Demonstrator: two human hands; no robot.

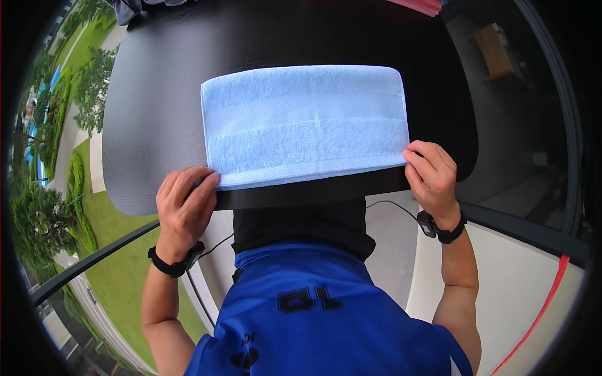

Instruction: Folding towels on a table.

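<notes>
A light blue terry towel [310, 127], folded into a wide rectangle, lies on a black wood-grain table [160, 117] near its front edge. My left hand [185, 204] pinches the towel's near left corner between thumb and fingers. At the near right corner, my right hand [430, 178] grips the towel's edge with its fingertips. The layers show along the near edge, which slants slightly up towards the right. Both wrists carry black straps with small devices and thin cables.
Dark grey fabric [126, 10] lies at the table's far left corner, and a red striped item [418, 5] at the far right. Window glass with dark frames stands on both sides. A wooden piece of furniture [491, 51] shows at the upper right.
</notes>
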